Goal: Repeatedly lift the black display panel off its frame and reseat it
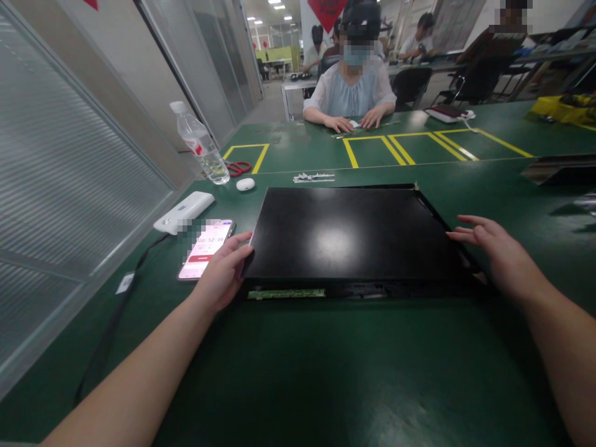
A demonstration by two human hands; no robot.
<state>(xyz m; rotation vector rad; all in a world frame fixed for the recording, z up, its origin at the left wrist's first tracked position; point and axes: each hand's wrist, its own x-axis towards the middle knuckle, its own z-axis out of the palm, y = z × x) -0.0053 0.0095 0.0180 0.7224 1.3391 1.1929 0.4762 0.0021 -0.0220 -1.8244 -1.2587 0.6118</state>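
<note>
- Flat black rectangular panel (344,236) lies flat on the green matte surface (326,372), centre, just in front of the person. A thin green circuit strip (286,293) shows along its near edge.
- Left grip (223,273): bare hand, fingers + thumb touching the panel's near-left corner. Not clenched round it, so released as far as seen.
- Right grip (493,248): released, fingers spread, hovering just by the near-right edge. Can't tell if it touches the panel.
- Step, my read: steadying/squaring the panel w/ both hands. Done well = hold by the edges only, no pressing on the glossy face, even force L + R so it doesn't twist.
- Keep fingertips off the circuit strip, prob. fragile.
- Pink-screened smartphone (206,248) sits just beside the left grip, w/ a white oblong power bank (184,212) + black cable (112,323) behind it. Any sideways shove of the panel should go away from them.
- Row of small white parts (313,177) lies just past the far edge, apart from the panel. Clear plastic water bottle (200,146) is far-left, well apart.
</note>
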